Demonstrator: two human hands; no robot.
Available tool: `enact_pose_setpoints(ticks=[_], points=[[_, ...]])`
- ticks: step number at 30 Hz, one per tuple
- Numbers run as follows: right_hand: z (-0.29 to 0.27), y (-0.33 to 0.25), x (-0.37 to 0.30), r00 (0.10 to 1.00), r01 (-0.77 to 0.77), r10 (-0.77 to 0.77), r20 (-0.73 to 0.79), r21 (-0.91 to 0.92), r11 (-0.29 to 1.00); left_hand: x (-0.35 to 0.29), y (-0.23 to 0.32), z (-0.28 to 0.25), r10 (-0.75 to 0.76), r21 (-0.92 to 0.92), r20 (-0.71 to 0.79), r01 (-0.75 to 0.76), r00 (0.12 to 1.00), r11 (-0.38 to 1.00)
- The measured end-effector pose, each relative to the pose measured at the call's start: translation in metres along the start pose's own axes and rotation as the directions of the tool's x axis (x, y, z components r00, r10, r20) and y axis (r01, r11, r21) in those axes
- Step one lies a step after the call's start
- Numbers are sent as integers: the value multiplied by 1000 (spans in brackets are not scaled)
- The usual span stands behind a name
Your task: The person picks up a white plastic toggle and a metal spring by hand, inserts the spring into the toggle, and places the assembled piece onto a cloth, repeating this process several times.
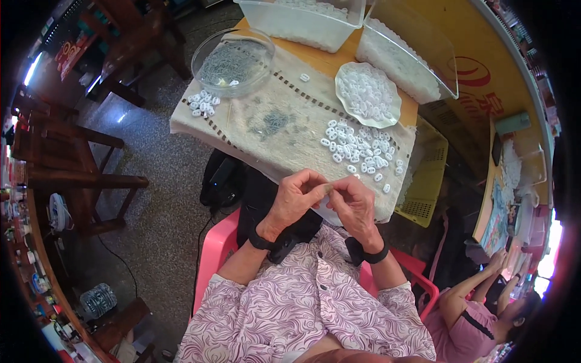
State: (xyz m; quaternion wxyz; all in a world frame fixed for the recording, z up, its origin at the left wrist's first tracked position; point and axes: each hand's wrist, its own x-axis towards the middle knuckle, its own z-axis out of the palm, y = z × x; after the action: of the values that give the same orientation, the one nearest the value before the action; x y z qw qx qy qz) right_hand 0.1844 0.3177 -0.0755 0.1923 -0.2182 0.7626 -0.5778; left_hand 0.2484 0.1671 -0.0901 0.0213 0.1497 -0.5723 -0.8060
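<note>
My left hand [298, 196] and my right hand [354, 204] meet over the table's near edge, thumbs and forefingers pinched together. Whatever they pinch is too small and covered to name. Just beyond my right hand, small white plastic pieces with two holes [363, 148] lie scattered on a beige cloth [260, 121]. A small heap of grey metal bits [275, 123] rests mid-cloth. At the far left, a clear round dish [233, 60] holds many more grey bits, and a cluster of white pieces [203, 104] sits beside it.
A scalloped white plate [387, 115] heaped with white pieces stands far right. Behind it are two clear plastic bins [345, 39] of similar pieces. A yellow crate [426, 181] is right of the table, wooden chairs [66, 163] at left. Another person [466, 320] works at lower right.
</note>
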Motion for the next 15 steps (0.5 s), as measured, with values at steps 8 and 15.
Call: enact_pose_setpoints(ticks=[8, 15], points=[[5, -14, -3, 972, -232, 234, 21, 232, 945, -4, 2, -5, -70, -148, -26, 65, 997, 987], [5, -16, 1, 947, -319, 300, 110, 403, 858, -2, -10, -17, -134, -362, 86, 156, 987, 919]])
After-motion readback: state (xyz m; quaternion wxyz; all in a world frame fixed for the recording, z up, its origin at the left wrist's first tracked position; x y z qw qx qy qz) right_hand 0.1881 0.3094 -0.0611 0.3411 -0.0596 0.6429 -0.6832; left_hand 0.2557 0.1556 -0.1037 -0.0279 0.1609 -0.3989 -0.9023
